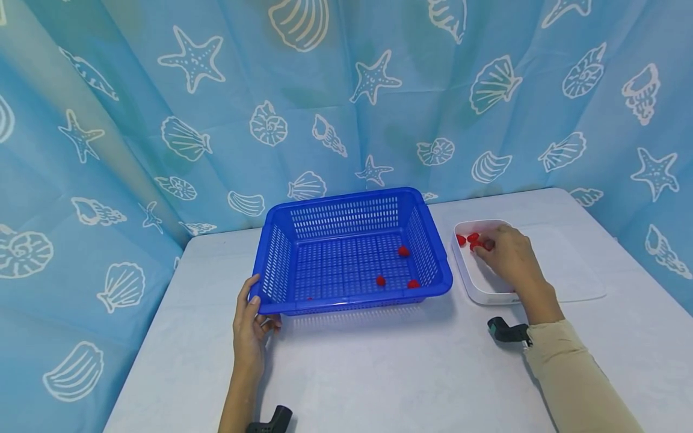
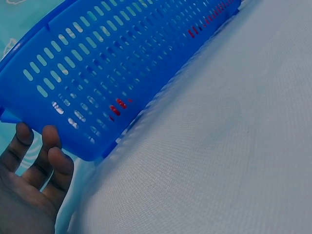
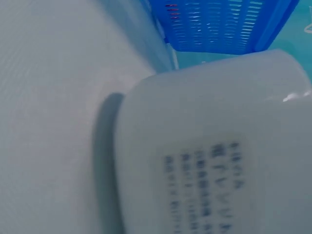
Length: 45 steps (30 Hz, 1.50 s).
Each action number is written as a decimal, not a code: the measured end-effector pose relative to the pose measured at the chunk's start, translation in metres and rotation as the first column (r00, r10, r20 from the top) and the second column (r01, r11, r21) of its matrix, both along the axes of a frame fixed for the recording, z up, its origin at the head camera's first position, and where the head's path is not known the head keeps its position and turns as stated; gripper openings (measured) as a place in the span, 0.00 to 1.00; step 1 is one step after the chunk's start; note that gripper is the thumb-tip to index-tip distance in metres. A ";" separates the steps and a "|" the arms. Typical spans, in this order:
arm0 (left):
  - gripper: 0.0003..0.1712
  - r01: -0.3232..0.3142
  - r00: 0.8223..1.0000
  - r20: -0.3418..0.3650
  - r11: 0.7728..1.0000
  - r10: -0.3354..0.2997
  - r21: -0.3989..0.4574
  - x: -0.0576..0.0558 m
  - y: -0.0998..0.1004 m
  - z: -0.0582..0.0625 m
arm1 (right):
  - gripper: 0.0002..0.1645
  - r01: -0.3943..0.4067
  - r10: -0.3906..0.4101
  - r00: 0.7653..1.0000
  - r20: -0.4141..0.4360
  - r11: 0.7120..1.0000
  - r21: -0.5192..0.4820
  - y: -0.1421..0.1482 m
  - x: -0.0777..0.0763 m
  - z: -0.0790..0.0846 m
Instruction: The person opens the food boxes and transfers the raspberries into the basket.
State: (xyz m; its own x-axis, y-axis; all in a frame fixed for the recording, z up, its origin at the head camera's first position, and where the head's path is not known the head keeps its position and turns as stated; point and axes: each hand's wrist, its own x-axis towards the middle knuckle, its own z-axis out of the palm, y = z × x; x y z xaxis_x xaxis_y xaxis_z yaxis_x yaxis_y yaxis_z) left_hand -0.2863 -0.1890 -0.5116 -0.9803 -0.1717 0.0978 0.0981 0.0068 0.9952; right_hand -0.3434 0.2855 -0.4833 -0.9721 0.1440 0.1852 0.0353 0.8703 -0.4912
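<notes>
A blue plastic basket [image 1: 352, 305] with slotted sides stands on the table. Several small red berry-like pieces [image 1: 403, 251] lie in it, and red shows through its slots in the left wrist view. My left hand [image 1: 250, 325] grips the basket's front left corner, fingers around the rim. To the right is a white container [image 1: 476, 294] with more red pieces [image 1: 461, 240] at its far left. My right hand [image 1: 509, 255] reaches into it, thumb and fingers pinching a small red piece [image 1: 489, 245]. In the right wrist view the container's printed side [image 3: 204, 122] hides that hand.
A translucent flat lid [image 1: 568, 264] lies to the right of the container, partly beneath my right arm. A blue curtain [image 1: 335, 78] with white shells and starfish hangs behind the white-covered table [image 1: 379, 373]. Dark camera mounts [image 1: 508, 331] sit on both wrists.
</notes>
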 end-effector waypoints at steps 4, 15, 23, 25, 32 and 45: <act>0.29 0.004 1.000 -0.010 1.000 -0.004 0.003 0.000 0.000 0.000 | 0.24 -0.012 0.013 1.000 0.015 1.000 -0.028 0.000 0.003 0.008; 0.30 -0.009 1.000 0.004 1.000 0.009 0.008 0.002 0.000 0.000 | 0.28 -0.014 0.013 1.000 -0.010 0.999 -0.029 -0.004 0.013 0.023; 0.29 -0.011 1.000 0.021 1.000 0.010 0.005 0.001 0.000 -0.001 | 0.25 -0.038 0.036 0.998 -0.048 0.998 -0.043 -0.009 0.019 0.033; 0.29 -0.010 1.000 0.021 1.000 0.010 0.003 0.001 0.000 -0.001 | 0.25 -0.041 0.039 0.998 -0.052 0.998 -0.040 -0.010 0.020 0.035; 0.29 -0.004 1.000 0.013 1.000 0.004 -0.004 0.002 0.001 0.001 | 0.24 -0.034 0.032 0.998 -0.052 0.999 -0.037 -0.012 0.024 0.043; 0.28 0.003 1.000 0.026 1.000 -0.003 0.010 0.001 0.001 0.002 | 0.23 -0.069 0.061 0.990 -0.126 0.996 -0.059 -0.018 0.032 0.055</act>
